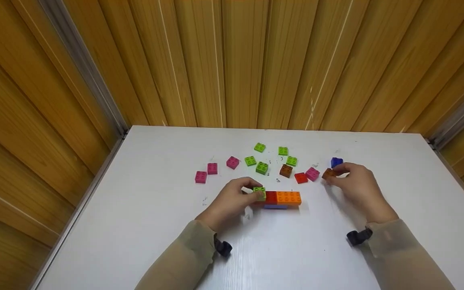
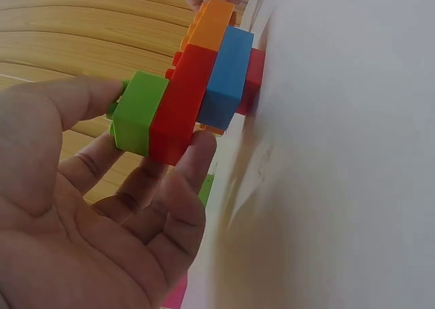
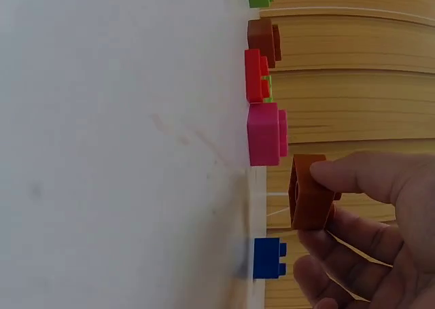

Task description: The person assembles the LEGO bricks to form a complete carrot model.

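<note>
My left hand (image 1: 234, 199) grips the left end of a built stack of toy bricks. That end carries a lime green brick (image 2: 141, 112) on a long red brick (image 2: 185, 98). Beside the green one on top sits an orange brick (image 1: 289, 197); a blue brick (image 2: 230, 78) and another red brick (image 2: 253, 81) show lower down. Away to the right, my right hand (image 1: 359, 185) pinches a brown brick (image 3: 311, 192) between thumb and fingers, raised off the table, its hollow underside partly showing. A dark blue brick (image 1: 336, 162) stands just behind that hand.
Loose bricks lie across the white table (image 1: 135, 241) behind the stack: several green ones (image 1: 262, 168), pink ones (image 1: 212, 168), a brown brick (image 1: 285, 170), a thin red brick (image 1: 301, 178) and a pink brick (image 1: 312, 173). Wood-patterned panels (image 1: 240, 64) rise behind the table.
</note>
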`<state>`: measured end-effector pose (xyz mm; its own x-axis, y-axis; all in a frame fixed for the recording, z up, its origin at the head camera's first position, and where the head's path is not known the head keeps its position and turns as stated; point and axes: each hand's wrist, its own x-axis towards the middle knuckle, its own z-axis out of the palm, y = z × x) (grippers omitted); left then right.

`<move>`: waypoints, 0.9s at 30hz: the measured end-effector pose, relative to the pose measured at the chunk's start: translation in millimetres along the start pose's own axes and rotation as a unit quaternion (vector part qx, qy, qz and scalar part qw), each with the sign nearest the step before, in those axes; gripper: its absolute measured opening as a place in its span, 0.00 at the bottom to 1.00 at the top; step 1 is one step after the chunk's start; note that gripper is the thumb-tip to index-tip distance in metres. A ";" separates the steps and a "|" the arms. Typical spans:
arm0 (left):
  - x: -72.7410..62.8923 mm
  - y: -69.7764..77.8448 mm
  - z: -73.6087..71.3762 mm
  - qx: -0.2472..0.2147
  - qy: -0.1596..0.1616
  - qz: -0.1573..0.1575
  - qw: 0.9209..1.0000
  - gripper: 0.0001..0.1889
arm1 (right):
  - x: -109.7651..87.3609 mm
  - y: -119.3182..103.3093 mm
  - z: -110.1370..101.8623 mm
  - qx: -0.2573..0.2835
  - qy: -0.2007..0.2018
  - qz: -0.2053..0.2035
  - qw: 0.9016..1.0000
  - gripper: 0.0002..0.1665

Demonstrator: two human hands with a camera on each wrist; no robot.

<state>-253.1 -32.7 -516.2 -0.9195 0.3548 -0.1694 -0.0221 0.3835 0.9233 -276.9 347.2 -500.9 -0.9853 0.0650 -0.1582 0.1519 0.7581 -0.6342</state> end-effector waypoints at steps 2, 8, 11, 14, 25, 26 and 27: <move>-0.1 -0.1 -0.4 -0.001 0.001 -0.003 1.000 0.12 | -1.5 -4.8 1.1 -0.003 -0.003 -0.016 1.000 0.33; -1.1 -0.2 -1.2 0.001 0.000 -0.006 1.000 0.14 | -8.2 -18.2 5.3 0.013 -0.023 -0.049 0.998 0.30; -1.1 0.3 -1.3 0.007 0.004 -0.002 1.000 0.16 | -10.4 -23.6 7.2 0.024 -0.035 -0.050 0.998 0.30; -0.8 0.6 -0.8 0.008 0.007 -0.003 1.000 0.16 | -12.5 -27.6 8.4 0.028 -0.043 -0.053 0.997 0.30; 0.6 1.8 0.0 0.024 0.013 0.005 1.000 0.18 | -21.8 -37.2 13.9 0.040 -0.054 -0.081 0.994 0.29; 0.6 1.8 -0.1 0.028 0.013 0.008 1.000 0.18 | -22.2 -37.8 14.6 0.041 -0.053 -0.087 0.994 0.29; 0.8 1.8 -0.1 0.031 0.014 0.010 0.999 0.18 | -22.8 -38.4 15.3 0.042 -0.053 -0.093 0.993 0.28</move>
<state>-253.9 -31.8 -514.7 -0.9298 0.3401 -0.1407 0.0198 0.4281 0.9035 -259.1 306.6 -484.6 -0.9837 -0.1433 -0.1089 -0.0215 0.6940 -0.7196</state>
